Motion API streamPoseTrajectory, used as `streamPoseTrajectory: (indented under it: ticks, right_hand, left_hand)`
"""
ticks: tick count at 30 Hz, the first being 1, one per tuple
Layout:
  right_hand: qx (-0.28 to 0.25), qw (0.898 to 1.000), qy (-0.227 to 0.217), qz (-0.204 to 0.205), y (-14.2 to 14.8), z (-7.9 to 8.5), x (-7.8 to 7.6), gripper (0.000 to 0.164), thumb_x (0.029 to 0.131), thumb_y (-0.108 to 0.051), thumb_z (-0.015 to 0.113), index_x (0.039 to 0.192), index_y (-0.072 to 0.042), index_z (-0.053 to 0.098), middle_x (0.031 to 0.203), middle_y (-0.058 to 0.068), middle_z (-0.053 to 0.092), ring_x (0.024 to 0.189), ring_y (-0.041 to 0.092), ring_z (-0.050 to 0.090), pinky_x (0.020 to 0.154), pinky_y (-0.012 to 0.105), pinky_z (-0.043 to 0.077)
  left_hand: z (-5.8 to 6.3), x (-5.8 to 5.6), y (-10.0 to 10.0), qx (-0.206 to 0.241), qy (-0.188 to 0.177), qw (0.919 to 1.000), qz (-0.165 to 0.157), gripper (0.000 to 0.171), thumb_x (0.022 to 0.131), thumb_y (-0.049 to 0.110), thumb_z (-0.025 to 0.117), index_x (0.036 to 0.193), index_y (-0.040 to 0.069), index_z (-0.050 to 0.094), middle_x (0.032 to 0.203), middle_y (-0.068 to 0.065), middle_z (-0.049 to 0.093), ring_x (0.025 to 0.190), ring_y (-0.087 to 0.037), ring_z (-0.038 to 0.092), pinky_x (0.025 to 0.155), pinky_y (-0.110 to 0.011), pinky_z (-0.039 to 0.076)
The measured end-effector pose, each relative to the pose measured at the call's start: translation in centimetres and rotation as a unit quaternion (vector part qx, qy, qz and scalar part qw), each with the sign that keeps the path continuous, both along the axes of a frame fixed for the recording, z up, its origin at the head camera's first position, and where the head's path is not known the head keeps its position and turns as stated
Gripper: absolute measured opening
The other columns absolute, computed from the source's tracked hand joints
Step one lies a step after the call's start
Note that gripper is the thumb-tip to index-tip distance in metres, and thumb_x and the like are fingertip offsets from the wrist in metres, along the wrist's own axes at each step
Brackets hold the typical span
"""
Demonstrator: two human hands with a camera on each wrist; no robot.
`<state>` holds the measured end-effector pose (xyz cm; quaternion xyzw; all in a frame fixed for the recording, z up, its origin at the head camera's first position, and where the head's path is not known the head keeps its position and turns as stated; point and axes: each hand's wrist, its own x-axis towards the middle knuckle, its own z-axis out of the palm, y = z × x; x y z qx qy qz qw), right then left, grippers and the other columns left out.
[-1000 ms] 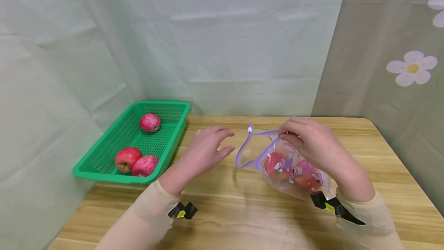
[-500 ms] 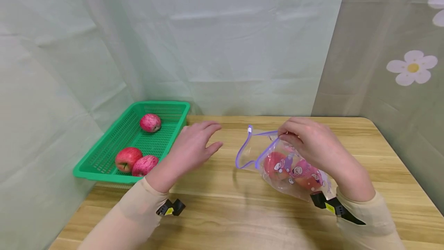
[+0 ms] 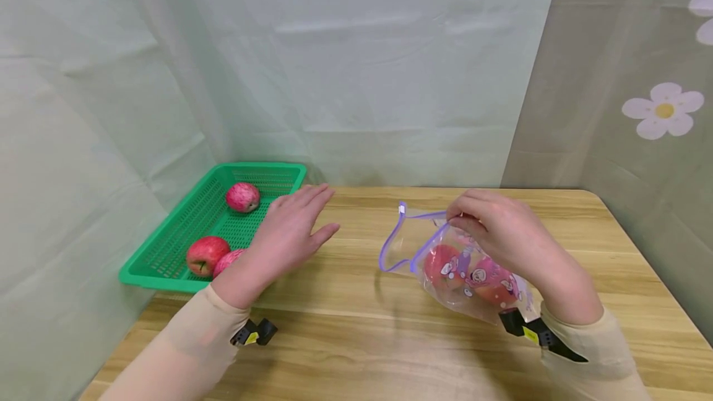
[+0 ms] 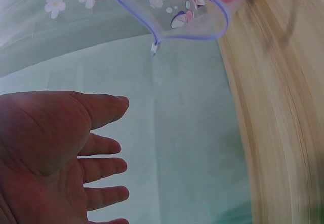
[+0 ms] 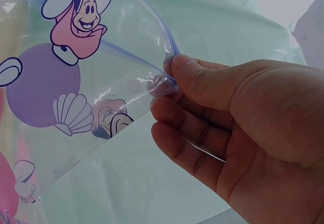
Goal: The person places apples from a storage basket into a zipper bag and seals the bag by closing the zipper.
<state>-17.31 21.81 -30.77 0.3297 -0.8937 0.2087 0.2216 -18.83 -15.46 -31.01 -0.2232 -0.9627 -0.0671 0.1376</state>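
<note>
A clear zip bag (image 3: 473,299) with a purple rim and cartoon prints sits right of centre, its mouth gaping toward the left. Red apples (image 3: 442,263) show through its side. My right hand (image 3: 504,228) pinches the bag's rim between thumb and fingers, seen close in the right wrist view. My left hand (image 3: 286,231) holds nothing; in the left wrist view its fingers (image 4: 104,169) are spread and fairly straight. It hovers by the right side of a green basket (image 3: 167,252), partly covering it. Inside the basket lie a far apple (image 3: 242,197), a near apple (image 3: 207,255) and a partly hidden apple (image 3: 225,262).
The wooden table (image 3: 356,339) runs beneath everything, with its back edge along a pale curtain (image 3: 379,79). A grey curtain with flowers (image 3: 663,110) hangs on the right.
My left hand has moved left, away from the bag's mouth to the basket's right side, and its fingers have straightened. The right hand and bag have stayed in place.
</note>
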Motion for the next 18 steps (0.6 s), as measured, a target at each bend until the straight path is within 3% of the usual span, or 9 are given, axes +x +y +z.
streamPoseTrajectory:
  ticks: [18]
  right_hand:
    - [0.001, 1.000, -0.007, -0.002, 0.0, 0.1, 0.1, 0.021, 0.094, 0.000, 0.085, 0.102, -0.019, 0.079, 0.101, -0.008, 0.075, 0.091, 0.016, 0.072, 0.083, 0.047, 0.061]
  left_hand:
    - [0.6, -0.3, -2.6, -0.029, -0.010, 0.9989, 0.035, 0.070, 0.107, 0.040, 0.073, 0.163, 0.003, 0.051, 0.170, -0.020, 0.046, 0.156, -0.048, 0.042, 0.121, -0.072, 0.034]
